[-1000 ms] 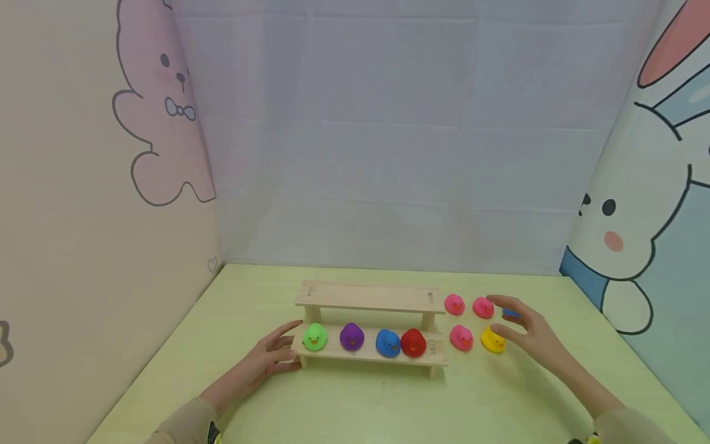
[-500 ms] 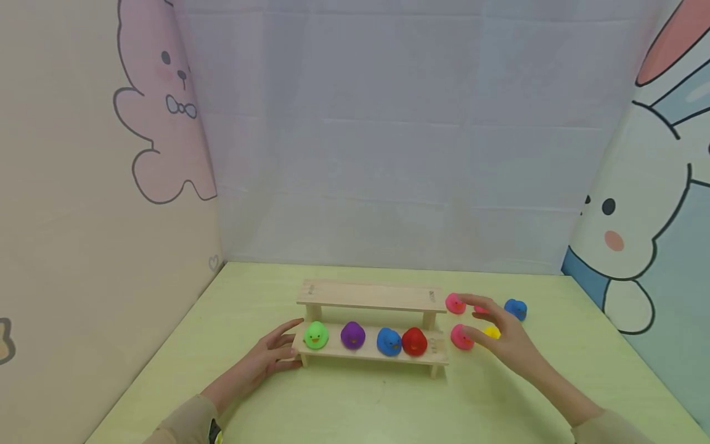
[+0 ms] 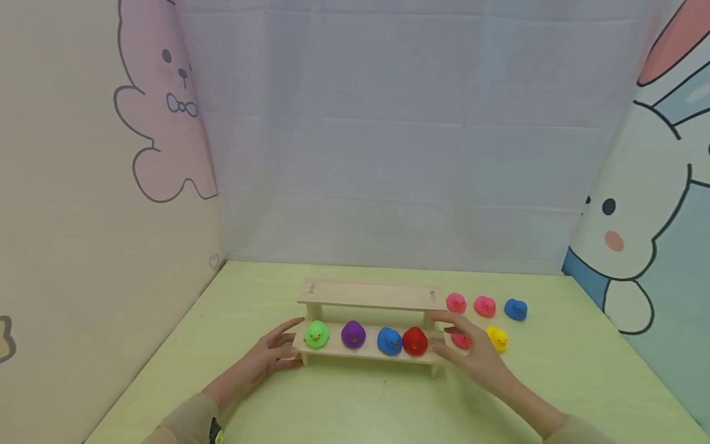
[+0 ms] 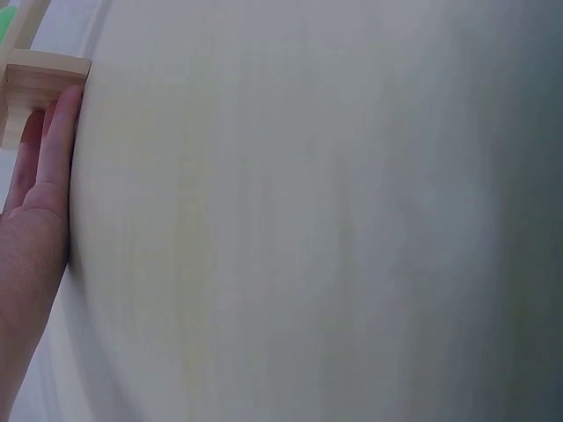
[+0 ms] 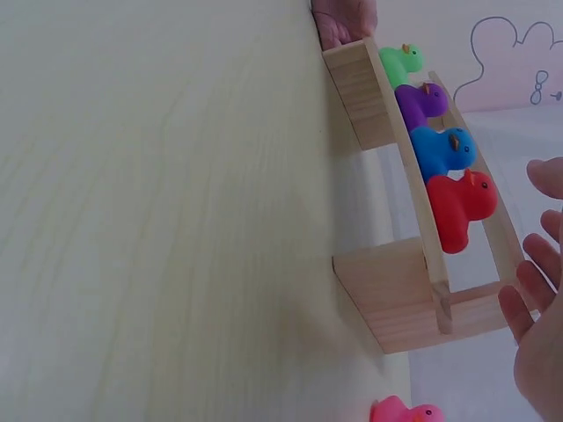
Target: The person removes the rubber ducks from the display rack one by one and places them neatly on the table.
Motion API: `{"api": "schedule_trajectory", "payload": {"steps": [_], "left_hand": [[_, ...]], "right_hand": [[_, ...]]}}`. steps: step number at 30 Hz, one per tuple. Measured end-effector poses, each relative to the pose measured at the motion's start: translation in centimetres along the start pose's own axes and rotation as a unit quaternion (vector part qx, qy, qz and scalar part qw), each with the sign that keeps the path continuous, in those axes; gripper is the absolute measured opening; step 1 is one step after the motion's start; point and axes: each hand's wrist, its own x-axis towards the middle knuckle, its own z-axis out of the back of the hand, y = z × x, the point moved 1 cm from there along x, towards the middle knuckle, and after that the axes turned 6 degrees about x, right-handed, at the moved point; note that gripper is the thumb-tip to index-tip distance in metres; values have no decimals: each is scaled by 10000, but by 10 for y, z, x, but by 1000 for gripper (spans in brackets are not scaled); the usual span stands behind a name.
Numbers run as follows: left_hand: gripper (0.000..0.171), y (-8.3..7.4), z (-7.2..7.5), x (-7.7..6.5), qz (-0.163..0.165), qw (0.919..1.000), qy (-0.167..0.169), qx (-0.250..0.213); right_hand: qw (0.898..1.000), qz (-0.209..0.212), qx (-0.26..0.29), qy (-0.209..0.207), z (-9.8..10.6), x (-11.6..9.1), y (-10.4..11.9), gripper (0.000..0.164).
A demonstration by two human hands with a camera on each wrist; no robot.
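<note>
A two-tier wooden stand has a bare upper shelf [image 3: 371, 293] and a lower shelf [image 3: 368, 354]. Along the lower one sit a green rubber duck [image 3: 316, 335], a purple duck [image 3: 353, 335], a blue duck [image 3: 390, 341] and a red duck [image 3: 415, 341]. My left hand [image 3: 262, 359] touches the stand's left end with extended fingers, seen against its leg [image 4: 44, 75] in the left wrist view. My right hand [image 3: 478, 354] is at the lower shelf's right end beside the red duck [image 5: 457, 209], fingers loosely bent and holding nothing.
On the table right of the stand are pink ducks [image 3: 485, 306], a second blue duck [image 3: 516, 309] and a yellow duck [image 3: 498, 340]. One pink duck [image 3: 459, 341] is partly hidden by my right hand. A curtain [image 3: 388, 135] hangs behind the table.
My right hand has moved left, from over the yellow and pink ducks to the stand's right end, uncovering the loose blue duck. My left hand has stayed at the stand's left end.
</note>
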Motion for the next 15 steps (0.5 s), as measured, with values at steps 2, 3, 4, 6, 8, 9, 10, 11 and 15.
{"api": "schedule_trajectory", "payload": {"steps": [2,3,4,6,8,9,10,11,15], "left_hand": [[69,0,0,0,2,10000,-4,5],[69,0,0,0,-2,10000,-5,7],[69,0,0,0,-3,10000,-1,5],[69,1,0,1,-7,10000,1,5],[69,1,0,1,-6,10000,-1,10],[69,0,0,1,-1,10000,-12,5],[69,0,0,0,8,10000,-15,4],[69,0,0,0,12,10000,-19,5],[69,-1,0,0,-2,10000,8,20]], "right_hand": [[10000,58,-7,3,-7,-1,-3,49],[10000,71,-15,3,-10,-1,-6,49],[10000,36,-64,-22,-13,-1,-7,49],[9998,0,-177,-85,-19,-2,-9,48],[9997,-61,-212,-124,-25,-2,-11,47],[9996,-107,-218,-149,-27,-1,-10,47],[9995,-184,-194,-167,-29,-1,-9,47],[9993,-256,-199,-187,-31,-1,-9,48],[9971,-709,-218,-186,-37,0,-9,48]]}}
